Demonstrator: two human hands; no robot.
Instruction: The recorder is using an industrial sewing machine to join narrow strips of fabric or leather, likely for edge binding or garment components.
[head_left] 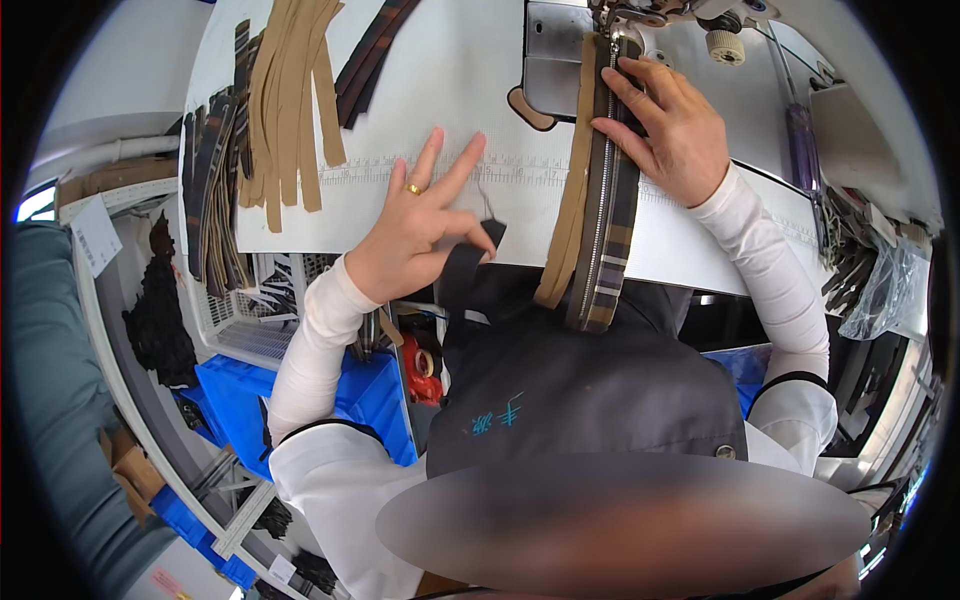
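My right hand [682,130] lies over a long zipper piece [606,230], its fingers stretched out and thumb apart, pressing near the sewing machine's presser foot [618,28]. This piece has metal teeth, brown tape and a plaid strip on its right; a tan fabric strip [566,225] runs along its left. Its near end hangs over the table edge above the dark apron. To the left, my left hand [425,225] pinches a narrow black strip [462,275] between thumb and index finger, the other fingers spread. A thin thread [485,195] trails by that strip's tip.
Tan strips [290,110] and plaid strips [212,190] lie on the white table [430,90] at left, with dark red-brown strips [375,60] behind. A purple-handled screwdriver [802,145] is at right. Below the table stand a white basket [240,335] and blue bins [385,405].
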